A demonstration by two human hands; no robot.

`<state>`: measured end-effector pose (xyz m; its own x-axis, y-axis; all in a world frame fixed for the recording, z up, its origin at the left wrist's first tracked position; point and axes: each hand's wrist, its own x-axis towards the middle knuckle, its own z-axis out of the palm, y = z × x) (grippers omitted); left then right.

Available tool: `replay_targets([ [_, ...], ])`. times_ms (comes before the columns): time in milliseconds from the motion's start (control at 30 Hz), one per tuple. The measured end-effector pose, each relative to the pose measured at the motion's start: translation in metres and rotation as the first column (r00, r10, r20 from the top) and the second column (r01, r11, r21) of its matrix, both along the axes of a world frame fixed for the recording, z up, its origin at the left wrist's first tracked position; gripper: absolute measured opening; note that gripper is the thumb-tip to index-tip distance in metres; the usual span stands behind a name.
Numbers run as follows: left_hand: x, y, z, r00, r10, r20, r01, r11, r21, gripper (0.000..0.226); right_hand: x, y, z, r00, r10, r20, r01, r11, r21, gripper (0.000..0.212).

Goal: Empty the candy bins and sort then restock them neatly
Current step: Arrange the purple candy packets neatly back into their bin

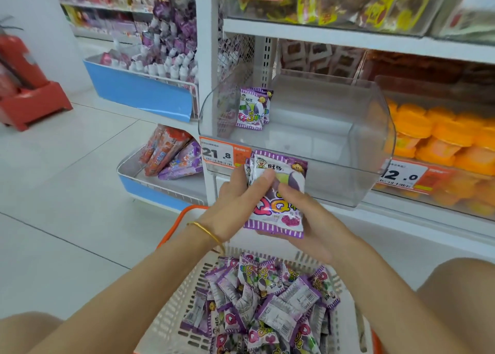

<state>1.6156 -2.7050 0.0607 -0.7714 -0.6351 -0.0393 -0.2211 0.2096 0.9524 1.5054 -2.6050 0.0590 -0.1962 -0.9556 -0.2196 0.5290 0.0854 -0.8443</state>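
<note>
Held candy packets: small purple stack, both hands on it, just in front of the clear bin. Left hand grips the stack's left edge with its thumb on the face; right hand cups it from below, fingers mostly hidden behind. Stack count unreadable. A few packets in bin stand upright at back left; rest of the bin floor bare. Below, white basket holds loose packets and is cut off by the frame bottom. Price tag on the bin front. Orange packs fill the neighbouring bin on the right. Tiled floor open to the left.
</note>
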Motion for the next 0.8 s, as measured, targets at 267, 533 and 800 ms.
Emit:
replay_targets([
  [267,-0.027,-0.074,0.037,0.967,0.221,-0.126,-0.250,0.915,-0.317,0.040,-0.041,-0.064,0.070,0.992,-0.110,0.061,0.117,0.986,-0.117,0.026],
  [533,-0.024,-0.119,-0.007,0.965,0.260,0.046,-0.127,0.610,-0.782,0.093,-0.108,-0.194,0.021,0.816,-0.299,-0.496,0.397,0.912,0.105,0.096],
  [800,-0.027,-0.122,-0.013,0.965,0.257,-0.050,-0.198,0.588,-0.784,0.086,-0.116,-0.241,-0.024,0.254,-0.173,-0.952,0.474,0.880,-0.033,0.087],
])
